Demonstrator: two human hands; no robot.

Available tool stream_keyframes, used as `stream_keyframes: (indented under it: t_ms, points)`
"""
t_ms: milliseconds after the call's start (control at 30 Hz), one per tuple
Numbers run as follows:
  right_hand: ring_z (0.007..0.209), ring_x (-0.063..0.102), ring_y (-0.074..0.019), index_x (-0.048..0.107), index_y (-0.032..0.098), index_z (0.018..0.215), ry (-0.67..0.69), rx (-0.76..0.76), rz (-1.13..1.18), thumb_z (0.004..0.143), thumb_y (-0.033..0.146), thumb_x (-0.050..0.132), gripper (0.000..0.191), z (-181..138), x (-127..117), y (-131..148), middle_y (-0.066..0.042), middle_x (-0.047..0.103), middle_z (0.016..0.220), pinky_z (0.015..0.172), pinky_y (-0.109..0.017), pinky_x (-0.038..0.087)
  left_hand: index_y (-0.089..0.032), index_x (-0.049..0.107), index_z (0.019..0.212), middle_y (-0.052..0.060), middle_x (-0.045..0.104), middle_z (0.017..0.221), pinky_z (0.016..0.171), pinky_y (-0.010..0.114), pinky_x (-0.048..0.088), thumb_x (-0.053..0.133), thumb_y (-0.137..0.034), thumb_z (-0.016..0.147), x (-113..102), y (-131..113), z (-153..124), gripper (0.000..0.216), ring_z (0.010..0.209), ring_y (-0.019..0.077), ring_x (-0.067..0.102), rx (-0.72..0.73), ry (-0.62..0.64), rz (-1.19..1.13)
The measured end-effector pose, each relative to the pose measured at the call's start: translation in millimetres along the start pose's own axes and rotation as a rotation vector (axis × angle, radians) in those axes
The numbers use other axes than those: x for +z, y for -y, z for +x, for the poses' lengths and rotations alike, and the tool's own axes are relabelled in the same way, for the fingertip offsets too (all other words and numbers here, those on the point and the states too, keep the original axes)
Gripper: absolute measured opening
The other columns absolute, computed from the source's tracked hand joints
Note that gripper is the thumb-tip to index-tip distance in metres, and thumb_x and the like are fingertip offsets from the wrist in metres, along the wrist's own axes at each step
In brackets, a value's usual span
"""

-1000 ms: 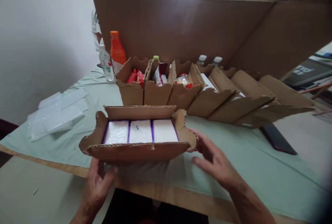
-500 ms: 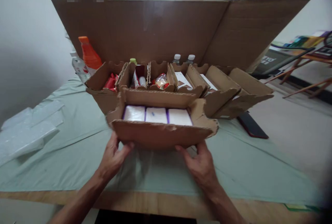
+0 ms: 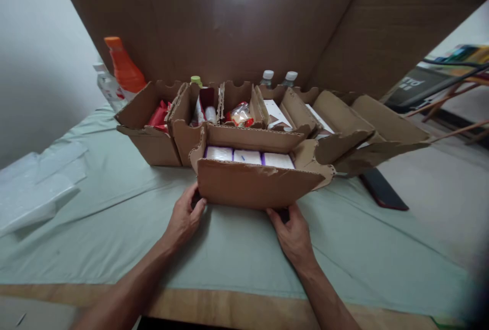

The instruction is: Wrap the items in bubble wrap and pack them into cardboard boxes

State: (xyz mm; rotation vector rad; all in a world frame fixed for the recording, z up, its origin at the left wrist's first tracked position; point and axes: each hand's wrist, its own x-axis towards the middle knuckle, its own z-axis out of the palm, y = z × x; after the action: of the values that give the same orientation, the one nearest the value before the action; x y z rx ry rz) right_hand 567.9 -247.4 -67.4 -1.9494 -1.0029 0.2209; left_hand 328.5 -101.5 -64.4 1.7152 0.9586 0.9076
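Observation:
A brown cardboard box (image 3: 255, 185) with an open top is between my two hands, in front of a row of similar boxes. Three white packs with purple edges (image 3: 247, 157) lie side by side inside it. My left hand (image 3: 187, 213) grips its lower left corner, thumb on the front and fingers out of sight around the side. At the lower right, my right hand (image 3: 292, 228) holds the bottom edge, its fingertips hidden under the box. Behind it, the row's boxes hold a red packet (image 3: 158, 115), a clear-and-red snack bag (image 3: 241, 115) and white cartons (image 3: 275, 115).
A tall cardboard panel (image 3: 237, 24) stands behind the row. An orange-capped bottle (image 3: 126, 70) leans at the left end; white-capped bottles (image 3: 291, 78) show behind. Clear plastic wrap (image 3: 38, 187) lies left on the green cloth (image 3: 114, 238). A dark flat object (image 3: 383, 190) lies at right.
Both hands have carried the box forward and slightly right, closer to the row of boxes. The camera view has tipped downward.

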Motion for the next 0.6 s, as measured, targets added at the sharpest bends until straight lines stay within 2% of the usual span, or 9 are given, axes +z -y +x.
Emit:
stream_keyframes:
  t_ms: [133,200,267,367,400,467,533,567,600]
  points:
    - [0.083,0.065,-0.0273,0.058,0.020,0.099,-0.009,0.006,-0.073,0.085,0.057,0.058,0.040,7.0,-0.2,-2.7,-0.011,0.070,0.092,0.076,-0.042,0.051,-0.015,0.065,0.128,0.015,0.072,0.122,0.100,0.045,0.052,0.057,-0.021,0.086,3.2,-5.8,8.3,0.044,0.110,0.0278,0.067,0.008,-0.004,-0.001]
    - [0.080,0.065,-0.0287,0.059,0.020,0.099,-0.015,-0.021,-0.146,0.085,0.059,0.055,0.042,8.4,-1.2,-6.4,-0.012,0.070,0.091,0.074,-0.043,0.051,-0.013,0.059,0.137,0.018,0.070,0.129,0.106,0.048,0.050,0.058,-0.019,0.085,4.7,-5.4,6.3,0.053,0.116,0.0292,0.066,-0.025,0.003,-0.009]
    - [0.085,0.066,-0.0326,0.062,0.018,0.105,0.002,-0.108,-0.249,0.086,0.059,0.052,0.046,7.0,-1.3,-12.0,-0.015,0.070,0.094,0.075,-0.047,0.052,-0.010,0.044,0.151,0.023,0.063,0.139,0.113,0.052,0.045,0.062,-0.019,0.083,3.8,-2.6,-4.3,0.071,0.127,0.0322,0.062,-0.076,0.011,-0.006]
    - [0.103,0.067,-0.0426,0.063,0.012,0.119,0.056,-0.267,-0.469,0.090,0.055,0.045,0.056,-5.6,0.5,-21.7,-0.024,0.069,0.113,0.085,-0.057,0.053,-0.011,0.026,0.161,0.025,0.054,0.150,0.120,0.055,0.039,0.067,-0.021,0.081,-5.7,-1.9,-40.7,0.091,0.140,0.0350,0.053,-0.089,0.021,0.002]
    - [0.109,0.065,-0.0449,0.063,0.011,0.123,0.073,-0.305,-0.540,0.092,0.054,0.042,0.058,-13.6,1.0,-24.7,-0.026,0.067,0.121,0.088,-0.059,0.053,-0.013,0.027,0.162,0.024,0.053,0.151,0.120,0.055,0.039,0.067,-0.021,0.081,-12.1,-4.6,-57.2,0.090,0.140,0.0349,0.052,-0.068,0.039,0.010]
    - [0.118,0.063,-0.0461,0.063,0.011,0.129,0.098,-0.371,-0.628,0.095,0.051,0.036,0.058,-34.4,1.3,-29.9,-0.025,0.064,0.133,0.093,-0.062,0.052,-0.018,0.039,0.158,0.020,0.058,0.146,0.116,0.055,0.045,0.065,-0.021,0.082,-32.1,-14.4,-91.2,0.080,0.135,0.0341,0.057,-0.006,0.145,0.033]
    - [0.123,0.063,-0.0440,0.063,0.014,0.132,0.126,-0.449,-0.637,0.097,0.047,0.035,0.056,-56.8,1.8,-32.9,-0.023,0.064,0.137,0.097,-0.061,0.052,-0.024,0.058,0.145,0.014,0.069,0.132,0.108,0.051,0.052,0.065,-0.021,0.083,-63.7,-25.0,-117.8,0.062,0.125,0.0322,0.063,0.079,0.405,0.011]
    - [0.123,0.063,-0.0427,0.062,0.016,0.134,0.137,-0.495,-0.625,0.096,0.046,0.036,0.055,-66.7,2.5,-33.4,-0.021,0.065,0.137,0.099,-0.060,0.053,-0.027,0.066,0.136,0.011,0.073,0.124,0.104,0.048,0.055,0.065,-0.021,0.085,-83.7,-28.2,-125.6,0.052,0.120,0.0304,0.066,0.096,0.497,-0.007]
    - [0.124,0.064,-0.0415,0.062,0.017,0.135,0.144,-0.541,-0.610,0.096,0.045,0.038,0.053,-75.0,3.5,-33.1,-0.020,0.065,0.137,0.100,-0.060,0.053,-0.029,0.070,0.130,0.009,0.075,0.117,0.102,0.045,0.056,0.063,-0.022,0.088,-105.9,-29.0,-129.2,0.043,0.116,0.0286,0.068,0.094,0.517,0.001]
